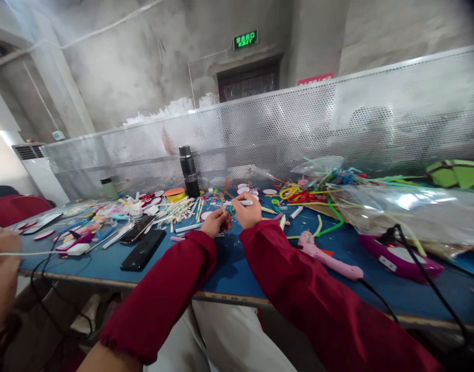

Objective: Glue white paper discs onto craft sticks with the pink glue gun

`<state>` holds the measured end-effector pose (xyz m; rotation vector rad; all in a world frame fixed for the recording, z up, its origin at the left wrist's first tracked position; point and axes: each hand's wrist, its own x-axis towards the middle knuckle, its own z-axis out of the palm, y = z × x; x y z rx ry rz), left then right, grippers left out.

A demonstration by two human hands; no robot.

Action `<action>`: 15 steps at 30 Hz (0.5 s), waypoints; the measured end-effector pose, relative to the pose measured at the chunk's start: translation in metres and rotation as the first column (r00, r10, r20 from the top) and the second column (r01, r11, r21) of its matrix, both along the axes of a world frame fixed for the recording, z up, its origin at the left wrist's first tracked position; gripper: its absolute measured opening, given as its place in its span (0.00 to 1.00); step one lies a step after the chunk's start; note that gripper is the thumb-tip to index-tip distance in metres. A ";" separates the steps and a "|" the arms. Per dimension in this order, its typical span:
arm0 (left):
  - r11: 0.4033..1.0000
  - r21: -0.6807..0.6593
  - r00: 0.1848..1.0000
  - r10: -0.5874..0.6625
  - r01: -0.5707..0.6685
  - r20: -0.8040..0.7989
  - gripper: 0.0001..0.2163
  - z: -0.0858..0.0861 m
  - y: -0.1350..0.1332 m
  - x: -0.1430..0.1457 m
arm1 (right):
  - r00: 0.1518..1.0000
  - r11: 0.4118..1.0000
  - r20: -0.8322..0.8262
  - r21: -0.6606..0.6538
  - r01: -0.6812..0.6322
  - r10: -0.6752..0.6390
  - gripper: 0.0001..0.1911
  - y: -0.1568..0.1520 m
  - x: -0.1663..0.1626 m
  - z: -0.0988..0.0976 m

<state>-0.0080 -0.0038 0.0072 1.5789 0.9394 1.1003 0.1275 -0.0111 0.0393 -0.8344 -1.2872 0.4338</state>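
My right hand (249, 212) is closed around a white marker (245, 203), held like a pen with its tip toward my left hand. My left hand (217, 222), just beside it, has its fingers pinched together. A small light-coloured piece shows at those fingertips, too small to name. Both hands are over the blue table (229, 263), their wrists in dark red sleeves. Close to the left hand lie a white pen (188, 228) and a pile of wooden sticks (178, 213). Round white discs with red rims (242, 189) lie behind the hands.
Two phones (143, 251) lie on the left, with a black thermos (188, 173) behind. To the right are a pink glue gun (332, 262), a purple power strip (401, 257) with cords, and tangled pipe cleaners (299, 194). Another person's hand (4, 253) enters at far left.
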 end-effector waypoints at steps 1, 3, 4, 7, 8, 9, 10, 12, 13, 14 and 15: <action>1.000 0.002 1.000 -0.001 0.001 -0.003 0.18 0.000 0.000 0.000 | 1.000 1.000 0.005 -0.007 0.006 -0.005 0.05 0.000 0.000 0.000; 1.000 0.007 1.000 -0.003 0.003 -0.004 0.18 -0.001 0.000 0.000 | 1.000 1.000 0.011 -0.019 0.008 -0.008 0.05 0.000 0.000 0.000; 1.000 0.011 1.000 -0.005 0.005 -0.004 0.18 -0.001 0.001 0.000 | 1.000 1.000 0.011 -0.020 0.003 -0.002 0.05 0.000 0.000 0.000; 1.000 0.016 1.000 -0.001 0.002 -0.008 0.18 -0.002 0.001 0.000 | 1.000 1.000 0.009 -0.019 -0.019 0.019 0.05 -0.002 -0.001 0.000; 1.000 0.014 1.000 0.001 -0.001 -0.009 0.18 -0.002 0.001 -0.001 | 1.000 1.000 0.009 -0.020 -0.020 0.021 0.05 -0.002 -0.001 0.000; 1.000 0.012 1.000 0.003 -0.003 -0.008 0.18 -0.002 0.001 0.000 | 1.000 1.000 0.011 -0.023 -0.017 0.018 0.05 -0.002 -0.001 0.000; 1.000 0.010 1.000 0.005 -0.005 -0.006 0.18 -0.002 0.001 0.000 | 1.000 1.000 0.013 -0.027 -0.011 0.011 0.05 -0.002 -0.001 0.000; 1.000 0.008 1.000 0.008 -0.008 -0.002 0.18 -0.002 0.000 0.000 | 1.000 0.999 0.011 -0.034 0.008 -0.007 0.05 0.000 -0.001 0.000; 1.000 0.007 1.000 0.011 -0.011 -0.002 0.18 -0.001 0.000 0.000 | 1.000 0.999 0.008 -0.034 0.016 -0.016 0.05 0.001 -0.001 -0.001; 1.000 0.006 1.000 0.015 -0.015 -0.001 0.18 -0.001 -0.001 0.000 | 1.000 0.999 0.008 -0.032 0.023 -0.023 0.05 0.002 -0.001 -0.001; 1.000 0.004 1.000 0.017 -0.017 -0.002 0.18 0.000 -0.001 0.000 | 1.000 0.999 0.009 -0.028 0.029 -0.029 0.05 0.003 -0.001 -0.002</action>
